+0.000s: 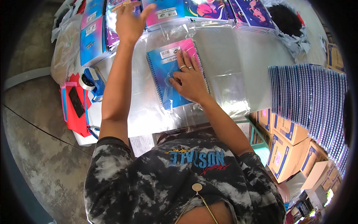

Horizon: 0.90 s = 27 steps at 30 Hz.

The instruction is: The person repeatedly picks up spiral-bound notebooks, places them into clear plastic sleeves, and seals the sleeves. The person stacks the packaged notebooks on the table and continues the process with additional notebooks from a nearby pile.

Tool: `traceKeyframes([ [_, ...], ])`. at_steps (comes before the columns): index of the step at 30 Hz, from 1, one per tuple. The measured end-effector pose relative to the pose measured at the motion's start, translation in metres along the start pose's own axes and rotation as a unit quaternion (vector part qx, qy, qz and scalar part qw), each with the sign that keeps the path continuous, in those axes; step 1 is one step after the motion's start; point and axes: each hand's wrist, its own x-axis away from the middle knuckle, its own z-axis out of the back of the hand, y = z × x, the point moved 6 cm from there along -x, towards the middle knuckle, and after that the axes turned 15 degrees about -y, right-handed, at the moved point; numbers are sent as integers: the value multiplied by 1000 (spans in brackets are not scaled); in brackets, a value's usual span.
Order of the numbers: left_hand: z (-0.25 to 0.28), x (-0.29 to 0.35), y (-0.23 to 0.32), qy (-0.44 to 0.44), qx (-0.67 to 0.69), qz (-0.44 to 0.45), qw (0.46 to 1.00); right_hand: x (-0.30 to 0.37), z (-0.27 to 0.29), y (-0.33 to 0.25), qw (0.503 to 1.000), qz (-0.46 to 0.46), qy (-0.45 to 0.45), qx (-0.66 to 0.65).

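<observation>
A spiral notebook (pixel 158 61) with a blue and pink cover lies slightly tilted in the middle of the table, on a wide sheet of clear plastic film (pixel 227 80). My right hand (pixel 189 76), with rings on its fingers, rests flat on the notebook's right part, fingers stretched out. Some clear film lies over the cover under that hand. My left hand (pixel 130 22) reaches to the far left, over the stacked notebooks (pixel 113 28) there, its fingers spread and nothing seen in it.
Stacks of notebooks (pixel 207 10) line the far edge. A blue tape dispenser (pixel 97 84), red sheets (pixel 76 121) and a black phone (pixel 76 101) sit at the left. Many spiral notebooks (pixel 307 97) stand in a row at right, above cardboard boxes (pixel 281 155).
</observation>
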Motion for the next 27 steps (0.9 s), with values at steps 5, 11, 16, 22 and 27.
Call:
traceKeyframes([
  [5,-49,48,40,-267,64,-2,962,0,4,-4,999,-5,-25,28],
  [11,-34,136,1,11,-125,-18,992,0,4,1,999,9,-33,-38],
  [16,-89,180,22,-180,-225,67,955,4,13,11,911,73,36,-405],
  [22,-91,173,31,-195,-166,31,966,-10,-5,-9,992,81,-47,-84],
  [27,-90,167,2,-271,-40,-32,961,-28,-12,9,969,111,-216,-36],
])
